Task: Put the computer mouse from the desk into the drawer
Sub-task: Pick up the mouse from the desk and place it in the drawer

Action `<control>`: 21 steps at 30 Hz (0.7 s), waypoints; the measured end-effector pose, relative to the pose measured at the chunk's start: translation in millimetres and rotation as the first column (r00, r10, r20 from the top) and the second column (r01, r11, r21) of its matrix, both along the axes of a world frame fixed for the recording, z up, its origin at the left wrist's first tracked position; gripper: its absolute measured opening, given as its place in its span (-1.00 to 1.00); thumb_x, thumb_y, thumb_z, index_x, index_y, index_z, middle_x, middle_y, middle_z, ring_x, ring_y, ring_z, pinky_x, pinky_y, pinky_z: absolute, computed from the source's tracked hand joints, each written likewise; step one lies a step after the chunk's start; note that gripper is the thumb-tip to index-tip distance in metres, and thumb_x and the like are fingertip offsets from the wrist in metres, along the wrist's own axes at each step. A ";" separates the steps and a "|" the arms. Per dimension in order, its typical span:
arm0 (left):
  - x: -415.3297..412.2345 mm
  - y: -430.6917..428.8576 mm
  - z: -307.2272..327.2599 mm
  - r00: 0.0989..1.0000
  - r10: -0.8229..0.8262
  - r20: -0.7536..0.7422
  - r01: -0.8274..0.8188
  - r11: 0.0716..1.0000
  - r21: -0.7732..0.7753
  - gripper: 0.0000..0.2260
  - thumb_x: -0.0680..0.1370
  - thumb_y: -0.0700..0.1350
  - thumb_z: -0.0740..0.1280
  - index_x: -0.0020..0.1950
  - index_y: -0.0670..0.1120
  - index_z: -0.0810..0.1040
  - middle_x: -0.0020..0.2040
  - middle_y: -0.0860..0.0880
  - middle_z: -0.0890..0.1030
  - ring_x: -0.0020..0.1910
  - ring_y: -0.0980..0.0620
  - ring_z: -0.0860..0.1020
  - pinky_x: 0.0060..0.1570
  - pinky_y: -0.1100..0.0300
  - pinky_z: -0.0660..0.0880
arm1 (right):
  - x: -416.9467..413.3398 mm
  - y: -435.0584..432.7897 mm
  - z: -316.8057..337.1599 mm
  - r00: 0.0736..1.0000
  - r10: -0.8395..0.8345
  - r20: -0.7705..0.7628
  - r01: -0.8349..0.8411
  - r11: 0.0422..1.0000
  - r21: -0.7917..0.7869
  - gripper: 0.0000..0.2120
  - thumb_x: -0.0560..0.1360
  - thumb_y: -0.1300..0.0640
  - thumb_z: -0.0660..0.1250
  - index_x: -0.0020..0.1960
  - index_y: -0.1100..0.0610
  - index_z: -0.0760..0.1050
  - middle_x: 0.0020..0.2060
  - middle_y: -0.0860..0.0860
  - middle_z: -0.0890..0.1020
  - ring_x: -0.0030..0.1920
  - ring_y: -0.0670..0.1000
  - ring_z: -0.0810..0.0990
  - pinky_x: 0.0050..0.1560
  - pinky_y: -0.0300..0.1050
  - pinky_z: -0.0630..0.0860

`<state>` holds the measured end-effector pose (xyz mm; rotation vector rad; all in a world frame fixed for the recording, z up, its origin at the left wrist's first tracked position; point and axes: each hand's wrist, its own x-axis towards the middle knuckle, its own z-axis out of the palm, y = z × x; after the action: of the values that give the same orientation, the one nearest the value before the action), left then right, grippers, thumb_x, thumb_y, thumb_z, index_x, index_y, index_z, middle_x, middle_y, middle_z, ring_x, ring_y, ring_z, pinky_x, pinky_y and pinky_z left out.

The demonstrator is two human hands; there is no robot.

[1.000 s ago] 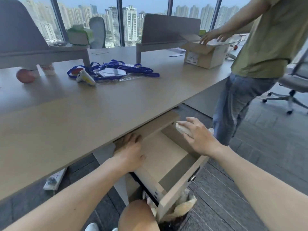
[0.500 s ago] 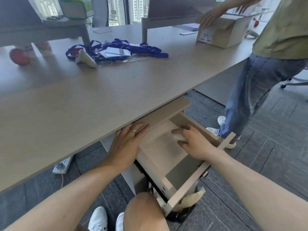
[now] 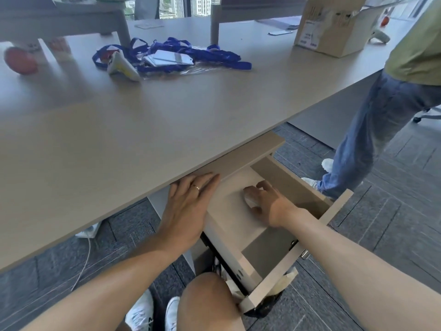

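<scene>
right hand (image 3: 267, 203) grip clamped on computer mouse (image 3: 250, 199), low inside open drawer (image 3: 334, 211) at 5 o'clock | left hand (image 3: 191, 199) flat, fingers apart, under surface (image 3: 167, 120) edge | advice: seat mouse flat on drawer floor before releasing

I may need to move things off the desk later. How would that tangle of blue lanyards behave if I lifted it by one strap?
The blue lanyards are thin straps lying in loose loops, so they would probably hang limp and drag the rest along. The card holders among them look clipped on, so they would likely dangle and swing. The bundle is probably light.
</scene>
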<state>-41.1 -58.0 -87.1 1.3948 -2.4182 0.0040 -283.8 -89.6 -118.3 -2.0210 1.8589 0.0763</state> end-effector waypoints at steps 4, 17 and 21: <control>-1.3 -0.2 1.1 1.000 0.014 0.004 -0.014 1.000 -0.003 -0.28 0.33 -0.37 0.16 0.51 -0.07 0.37 0.45 0.03 0.45 0.27 -0.05 0.37 0.03 0.09 0.22 | 3.9 -0.3 -6.7 0.998 0.030 -0.048 -0.029 0.999 0.014 -0.45 0.54 0.11 0.26 0.51 -0.05 0.25 0.41 0.12 0.26 0.35 0.23 0.38 0.28 0.06 0.43; 0.2 -0.9 -0.9 1.000 0.014 -0.023 -0.013 1.000 0.015 -0.26 0.32 -0.40 0.23 0.52 -0.07 0.37 0.46 0.03 0.44 0.28 -0.04 0.38 0.07 0.09 0.27 | -8.5 1.6 -3.3 0.998 0.025 -0.060 -0.021 0.997 0.068 -0.24 0.38 0.03 0.38 0.52 -0.12 0.17 0.35 0.10 0.35 0.31 0.26 0.47 0.29 0.07 0.46; 0.2 -0.9 -0.9 1.000 0.014 -0.024 -0.014 1.000 0.025 -0.21 0.28 -0.42 0.29 0.52 -0.06 0.36 0.46 0.05 0.43 0.28 -0.03 0.37 0.06 0.11 0.25 | -9.6 1.7 -8.3 0.998 0.027 -0.061 -0.023 0.997 0.073 -0.22 0.41 0.02 0.40 0.54 -0.15 0.14 0.26 0.12 0.43 0.24 0.26 0.53 0.26 0.04 0.48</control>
<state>-40.9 -58.8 -88.0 1.4141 -2.3964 -0.0392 -293.4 -88.0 -126.6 -2.0143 1.8407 0.2126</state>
